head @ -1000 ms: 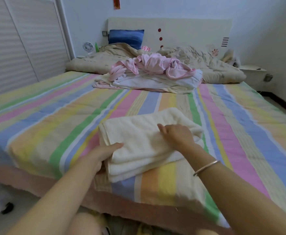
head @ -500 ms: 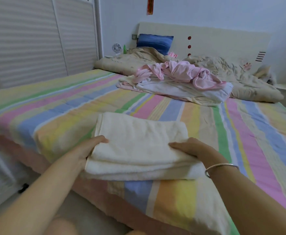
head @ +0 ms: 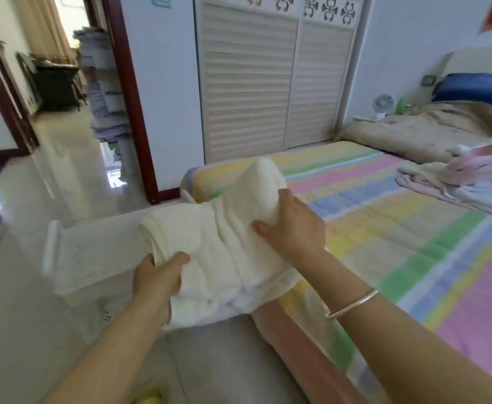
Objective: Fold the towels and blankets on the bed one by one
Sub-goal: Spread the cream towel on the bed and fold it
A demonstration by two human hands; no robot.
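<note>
A folded cream towel (head: 218,252) hangs in the air off the bed's left corner, sagging in the middle. My left hand (head: 157,275) grips its near left edge, thumb on top. My right hand (head: 292,225) grips its far right end, which bulges upward. The striped bed (head: 399,228) lies to the right. At the right edge lies a pile of pink and white cloth (head: 472,173). A beige blanket (head: 431,129) is bunched at the head of the bed.
A low white rack or stand (head: 72,258) sits on the floor just below the towel, left of the bed. Louvred wardrobe doors (head: 268,83) stand behind. An open doorway (head: 72,112) leads left onto a shiny tiled floor. A blue pillow (head: 475,86) leans at the headboard.
Both hands lifted the folded towel off the bed and carried it left, past the bed's corner and over the white stand. My view has swung left toward the wardrobe and doorway.
</note>
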